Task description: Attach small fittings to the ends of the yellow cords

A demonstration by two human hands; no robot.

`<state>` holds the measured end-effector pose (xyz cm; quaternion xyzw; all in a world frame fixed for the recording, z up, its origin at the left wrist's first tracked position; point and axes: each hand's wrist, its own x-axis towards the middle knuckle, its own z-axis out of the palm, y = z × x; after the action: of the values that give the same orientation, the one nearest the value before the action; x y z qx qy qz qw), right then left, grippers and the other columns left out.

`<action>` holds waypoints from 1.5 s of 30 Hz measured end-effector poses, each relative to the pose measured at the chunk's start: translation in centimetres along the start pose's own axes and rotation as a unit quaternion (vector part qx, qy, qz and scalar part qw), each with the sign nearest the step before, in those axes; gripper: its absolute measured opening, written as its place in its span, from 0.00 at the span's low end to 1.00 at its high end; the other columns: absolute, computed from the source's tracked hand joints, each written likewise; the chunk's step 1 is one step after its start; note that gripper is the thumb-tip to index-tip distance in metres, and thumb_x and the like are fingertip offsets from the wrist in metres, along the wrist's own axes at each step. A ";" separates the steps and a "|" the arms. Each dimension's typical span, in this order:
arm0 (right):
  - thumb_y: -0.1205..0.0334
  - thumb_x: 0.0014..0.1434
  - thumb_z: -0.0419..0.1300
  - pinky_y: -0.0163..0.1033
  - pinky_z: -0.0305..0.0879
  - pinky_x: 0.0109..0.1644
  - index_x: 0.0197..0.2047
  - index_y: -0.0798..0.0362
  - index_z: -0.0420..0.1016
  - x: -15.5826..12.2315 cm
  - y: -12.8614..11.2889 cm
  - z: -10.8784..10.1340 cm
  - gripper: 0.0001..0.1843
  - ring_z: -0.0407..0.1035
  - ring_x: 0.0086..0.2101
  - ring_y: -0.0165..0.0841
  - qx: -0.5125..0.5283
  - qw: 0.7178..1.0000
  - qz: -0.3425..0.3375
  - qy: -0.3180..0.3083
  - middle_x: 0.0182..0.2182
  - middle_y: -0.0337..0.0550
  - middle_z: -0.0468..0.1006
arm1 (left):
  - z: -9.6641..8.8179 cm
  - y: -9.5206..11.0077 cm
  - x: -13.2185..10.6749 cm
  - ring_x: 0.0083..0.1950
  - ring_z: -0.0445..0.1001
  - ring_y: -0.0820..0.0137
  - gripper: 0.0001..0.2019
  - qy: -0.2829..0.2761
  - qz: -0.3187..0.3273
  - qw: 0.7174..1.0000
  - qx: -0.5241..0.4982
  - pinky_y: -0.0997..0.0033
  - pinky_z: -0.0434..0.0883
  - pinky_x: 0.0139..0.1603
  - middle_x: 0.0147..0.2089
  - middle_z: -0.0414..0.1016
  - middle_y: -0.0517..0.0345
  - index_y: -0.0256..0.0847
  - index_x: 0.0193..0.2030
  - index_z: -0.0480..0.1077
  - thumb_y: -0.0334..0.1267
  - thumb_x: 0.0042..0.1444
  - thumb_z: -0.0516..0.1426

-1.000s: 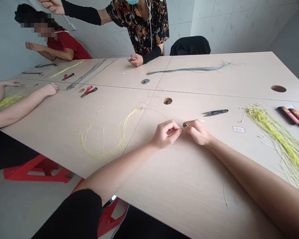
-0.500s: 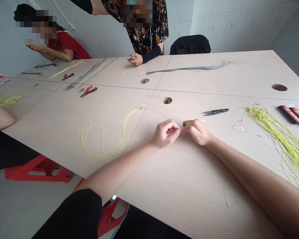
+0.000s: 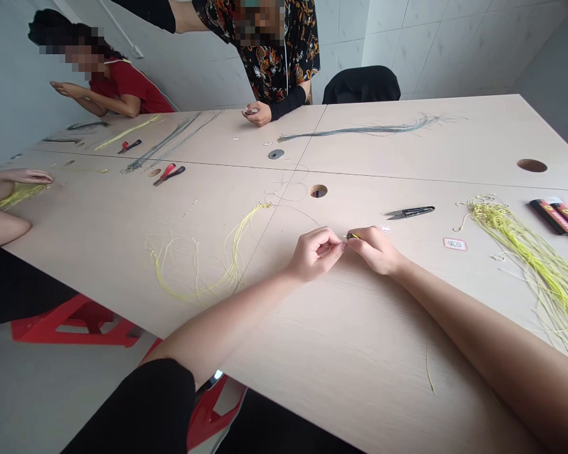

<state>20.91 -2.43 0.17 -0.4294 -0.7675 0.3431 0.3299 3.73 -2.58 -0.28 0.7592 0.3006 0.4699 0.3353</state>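
Note:
My left hand [image 3: 315, 252] and my right hand [image 3: 375, 248] meet at the middle of the pale wooden table [image 3: 312, 328], both closed in a pinch. Between the fingertips sits a small dark piece with a yellow tip [image 3: 351, 236]. A thin pale thread [image 3: 293, 208] runs from it back towards the hole in the table [image 3: 318, 191]. Loose yellow cords [image 3: 203, 271] lie to the left of my left hand. Black thread snips [image 3: 409, 213] rest just beyond my right hand.
A thick bundle of yellow cords [image 3: 534, 258] lies at the right, with black and red lighters [image 3: 556, 217] behind it. Red pliers [image 3: 168, 173] and grey cords [image 3: 360, 131] lie farther off. Other people sit at the left and far side; one stands.
My hands have stayed almost still. The person at the left drew an arm back, then laid a hand on the yellow cords there. The standing person's raised arm left the view.

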 end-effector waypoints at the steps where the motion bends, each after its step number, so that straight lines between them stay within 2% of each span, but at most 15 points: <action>1: 0.52 0.55 0.45 0.37 0.41 0.26 0.20 0.50 0.44 0.0 0.0 0.0 0.18 0.43 0.21 0.26 0.000 1.000 0.001 -0.002 0.17 0.34 0.47 | 0.0 0.0 0.0 0.23 0.55 0.78 0.15 -0.001 0.000 1.000 0.000 0.74 0.55 0.24 0.22 0.63 0.62 0.38 0.24 0.65 0.45 0.58 0.57; 14: 0.59 0.56 0.44 0.38 0.42 0.26 0.21 0.50 0.43 -0.2 0.1 0.1 0.15 0.43 0.20 0.27 -0.003 0.999 -0.038 0.003 0.16 0.34 0.47 | 0.0 -0.1 0.0 0.23 0.55 0.78 0.14 0.004 0.013 1.000 0.003 0.74 0.56 0.24 0.22 0.64 0.62 0.38 0.24 0.66 0.42 0.58 0.57; 23: 0.52 0.56 0.44 0.37 0.42 0.25 0.20 0.50 0.45 -0.1 0.0 0.0 0.17 0.43 0.21 0.26 -0.011 1.000 -0.007 0.000 0.17 0.34 0.47 | -0.1 -0.1 0.0 0.22 0.55 0.79 0.13 0.001 0.027 1.000 0.002 0.76 0.56 0.24 0.22 0.63 0.63 0.38 0.24 0.66 0.40 0.59 0.57; 31: 0.53 0.55 0.45 0.37 0.43 0.26 0.19 0.50 0.45 -0.2 0.2 -0.1 0.17 0.44 0.21 0.26 0.044 0.999 0.009 0.018 0.17 0.34 0.48 | -0.1 -0.1 0.0 0.22 0.55 0.79 0.14 0.003 0.020 1.000 0.011 0.75 0.56 0.24 0.22 0.62 0.63 0.38 0.24 0.65 0.41 0.58 0.56; 34: 0.50 0.56 0.48 0.36 0.44 0.25 0.20 0.51 0.50 -0.3 0.5 -0.3 0.19 0.46 0.21 0.26 0.088 0.995 0.023 0.032 0.17 0.34 0.51 | -0.1 -0.1 0.0 0.23 0.55 0.79 0.13 0.006 0.002 1.000 0.001 0.75 0.57 0.25 0.22 0.62 0.64 0.38 0.24 0.65 0.39 0.57 0.57; 36: 0.49 0.56 0.52 0.36 0.45 0.25 0.22 0.52 0.58 -0.5 0.7 -0.3 0.19 0.48 0.21 0.25 0.115 0.992 0.027 0.049 0.18 0.33 0.54 | -0.1 -0.1 0.0 0.23 0.55 0.79 0.13 0.004 -0.021 1.000 -0.012 0.76 0.57 0.25 0.22 0.62 0.64 0.37 0.23 0.65 0.39 0.56 0.57; 40: 0.51 0.55 0.59 0.35 0.44 0.25 0.33 0.56 0.74 -0.6 0.9 -0.2 0.15 0.46 0.21 0.25 0.132 0.987 0.030 0.087 0.18 0.31 0.52 | -0.1 -0.1 0.1 0.24 0.57 0.78 0.13 -0.004 -0.085 0.996 -0.038 0.76 0.58 0.26 0.22 0.62 0.64 0.37 0.23 0.64 0.40 0.54 0.58; 45: 0.51 0.54 0.61 0.35 0.42 0.24 0.34 0.57 0.78 -0.7 0.9 0.0 0.16 0.43 0.19 0.24 0.134 0.984 0.046 0.104 0.16 0.30 0.50 | -0.1 0.0 0.1 0.24 0.57 0.78 0.12 -0.013 -0.122 0.991 -0.048 0.76 0.57 0.25 0.22 0.62 0.64 0.37 0.23 0.64 0.41 0.53 0.58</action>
<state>21.60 -2.67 -0.72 -0.4493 -0.6553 0.4111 0.4469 3.71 -2.51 -0.18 0.7061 0.3636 0.4298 0.4295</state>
